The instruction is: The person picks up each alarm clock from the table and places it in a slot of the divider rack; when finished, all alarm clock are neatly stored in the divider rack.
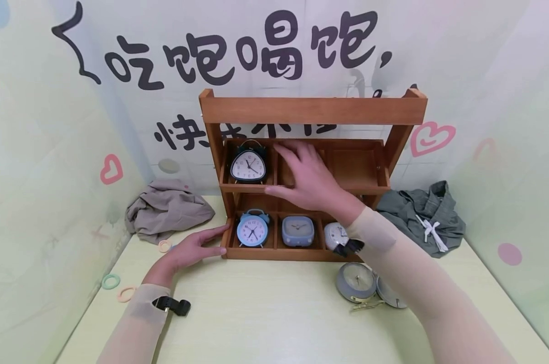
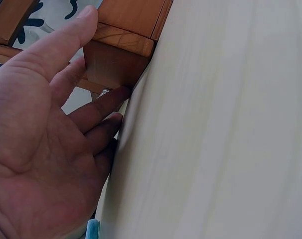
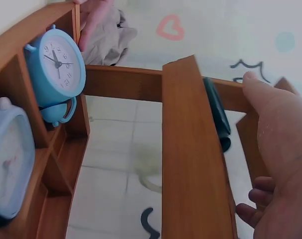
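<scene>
A two-tier wooden shelf [image 1: 312, 110] stands at the back of the table. My right hand [image 1: 283, 169] reaches with straight fingers into the upper middle compartment and holds nothing. Next to it, in the upper left compartment, is a black triangular clock [image 1: 248, 164]. The lower tier holds a blue round alarm clock [image 1: 252, 230], a grey-blue square clock [image 1: 297, 231] and a white clock [image 1: 335, 236], partly hidden by my forearm. My left hand [image 1: 224, 239] rests flat on the table, with fingers touching the shelf's lower left corner [image 2: 118, 59]. The right wrist view shows the blue alarm clock [image 3: 56, 67] and the shelf's top rail [image 3: 191, 149].
Two round grey clocks [image 1: 356, 281] lie on the pale table [image 1: 265, 313] in front of the shelf's right end. A beige cloth [image 1: 167, 207] sits at back left and a grey-green garment [image 1: 422, 215] at back right. Several hair rings [image 1: 111, 281] lie by the left wall.
</scene>
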Demonstrator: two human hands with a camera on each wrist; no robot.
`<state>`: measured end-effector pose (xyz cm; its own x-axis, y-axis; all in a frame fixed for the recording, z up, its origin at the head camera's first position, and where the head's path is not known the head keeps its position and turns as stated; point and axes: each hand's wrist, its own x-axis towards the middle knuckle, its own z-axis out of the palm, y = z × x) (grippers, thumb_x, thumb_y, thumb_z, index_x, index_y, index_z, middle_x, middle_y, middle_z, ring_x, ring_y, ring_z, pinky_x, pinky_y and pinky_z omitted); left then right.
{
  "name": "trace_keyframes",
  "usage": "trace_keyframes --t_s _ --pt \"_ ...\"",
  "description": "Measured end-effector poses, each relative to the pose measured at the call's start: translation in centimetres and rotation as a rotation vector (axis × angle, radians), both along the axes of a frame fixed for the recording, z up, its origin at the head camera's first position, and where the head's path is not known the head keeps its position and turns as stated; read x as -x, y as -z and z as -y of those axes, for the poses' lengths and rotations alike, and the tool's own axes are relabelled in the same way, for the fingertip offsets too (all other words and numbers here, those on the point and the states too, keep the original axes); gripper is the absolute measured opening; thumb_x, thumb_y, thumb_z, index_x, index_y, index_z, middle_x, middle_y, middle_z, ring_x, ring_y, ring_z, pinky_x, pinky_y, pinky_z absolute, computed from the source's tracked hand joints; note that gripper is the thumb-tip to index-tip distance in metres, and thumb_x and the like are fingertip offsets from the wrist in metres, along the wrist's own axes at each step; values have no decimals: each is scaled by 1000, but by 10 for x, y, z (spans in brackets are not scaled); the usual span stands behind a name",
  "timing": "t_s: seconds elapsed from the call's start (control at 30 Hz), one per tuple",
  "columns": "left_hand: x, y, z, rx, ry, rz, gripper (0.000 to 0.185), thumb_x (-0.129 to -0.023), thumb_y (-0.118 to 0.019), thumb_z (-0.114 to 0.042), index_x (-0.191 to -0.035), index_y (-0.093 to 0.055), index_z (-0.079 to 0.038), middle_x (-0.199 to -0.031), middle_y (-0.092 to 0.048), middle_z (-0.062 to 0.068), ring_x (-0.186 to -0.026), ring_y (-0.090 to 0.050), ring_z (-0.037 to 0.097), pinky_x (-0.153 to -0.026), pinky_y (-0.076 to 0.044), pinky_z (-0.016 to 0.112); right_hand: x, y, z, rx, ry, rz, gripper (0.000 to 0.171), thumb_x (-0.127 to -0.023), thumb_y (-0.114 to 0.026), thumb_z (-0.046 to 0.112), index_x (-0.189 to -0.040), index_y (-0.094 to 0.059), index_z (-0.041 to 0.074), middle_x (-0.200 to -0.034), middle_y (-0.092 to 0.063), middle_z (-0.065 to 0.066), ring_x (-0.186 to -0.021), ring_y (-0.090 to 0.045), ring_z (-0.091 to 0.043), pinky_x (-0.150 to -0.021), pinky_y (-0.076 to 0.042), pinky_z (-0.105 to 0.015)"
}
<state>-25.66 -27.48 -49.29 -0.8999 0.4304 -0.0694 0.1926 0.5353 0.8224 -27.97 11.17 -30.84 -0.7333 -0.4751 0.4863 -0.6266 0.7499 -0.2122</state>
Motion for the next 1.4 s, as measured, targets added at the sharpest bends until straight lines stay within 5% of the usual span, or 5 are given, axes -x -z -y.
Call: trace_keyframes --t_s 0.43,0.77,0.97,1.4 --pt "0 0 -1 7 9 -11 76 -100 -83 -50 -168 -52 -35 -177 -42 1 -167 -28 36 -133 -22 65 -66 41 -85 81 -101 -93 106 -85 -98 46 -169 -46 7 -166 -41 -22 -153 -36 -40 -117 -45 -64" --pt "0 0 -1 -11 11 -7 75 -100 -84 -50 -167 -53 -36 -177 -42 1 -167 -29 35 -134 -21 65 -103 85 -123 44 -198 -18 93 -98 -77 68 -165 -51 9 -163 -45 -21 -147 -43 -36 -106 -51 -55" --pt "0 1 -1 -7 13 -4 76 -100 -83 -49 -168 -52 -36 -177 -41 1 -167 -27 35 -134 -21 65 -117 108 -141 -18 -181 105 96 -90 -93 53 -168 -48 18 -163 -46 -13 -146 -44 -27 -106 -56 -52" --pt "0 1 0 -11 14 1 75 -101 -83 -49 -168 -52 -35 -178 -40 1 -167 -27 36 -134 -20 65 -130 130 -164 -119 -168 203 82 -93 -90 57 -158 -61 17 -144 -62 3 -129 -60 -17 -102 -60 -47"
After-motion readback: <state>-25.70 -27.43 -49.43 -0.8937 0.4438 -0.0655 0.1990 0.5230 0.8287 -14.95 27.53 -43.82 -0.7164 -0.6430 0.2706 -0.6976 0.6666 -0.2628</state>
